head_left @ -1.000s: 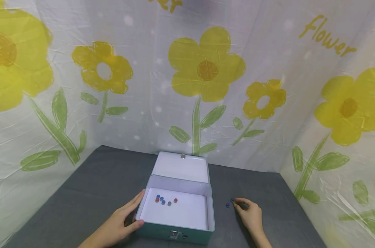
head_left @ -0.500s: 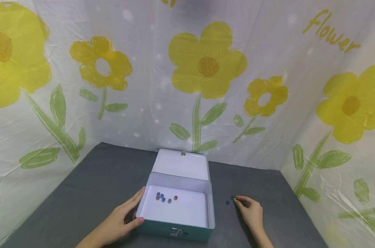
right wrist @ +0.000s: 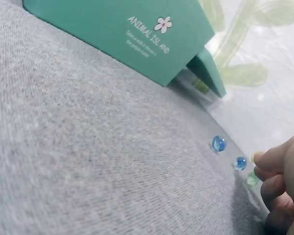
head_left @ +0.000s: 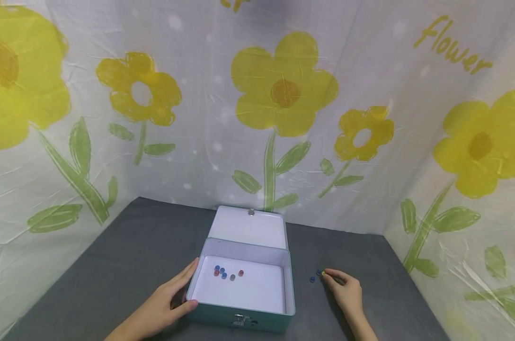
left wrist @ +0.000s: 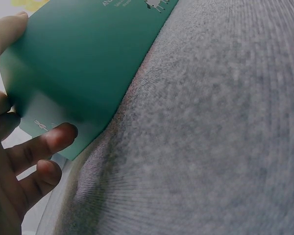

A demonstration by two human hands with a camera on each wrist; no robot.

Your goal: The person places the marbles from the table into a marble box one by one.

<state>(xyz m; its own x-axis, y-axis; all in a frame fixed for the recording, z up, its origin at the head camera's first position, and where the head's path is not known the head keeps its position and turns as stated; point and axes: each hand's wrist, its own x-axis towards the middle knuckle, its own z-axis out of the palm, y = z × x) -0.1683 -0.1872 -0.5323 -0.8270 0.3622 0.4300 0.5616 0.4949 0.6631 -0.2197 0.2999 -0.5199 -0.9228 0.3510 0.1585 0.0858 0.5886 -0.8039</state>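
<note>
Between tin box [head_left: 217, 313] and right tabletop edge [head_left: 395, 265], right hand [head_left: 346, 290] pinches yellow marble [right wrist: 255, 157]; left hand [head_left: 161, 301] touches box, fingers spread. Likely pickup; next needs steady lift.

Marbles [right wrist: 219, 144] look glassy, box [right wrist: 103, 36] smooth, cloth [right wrist: 112, 137] ribbed.

A green rectangular metal box [head_left: 212, 314], white inside, stands on the surface [head_left: 368, 265] with its lid [head_left: 249, 229] folded back, the left fingers [head_left: 183, 278] gripping its left side. Inside lie three blue marbles [head_left: 224, 275], two red marbles [head_left: 241, 273] and a grey marble [head_left: 233, 278]. To its right, two clear-blue glass marbles [right wrist: 219, 144] sit near the right fingers [right wrist: 279, 156], which pinch a mostly hidden yellow marble [right wrist: 255, 157].
</note>
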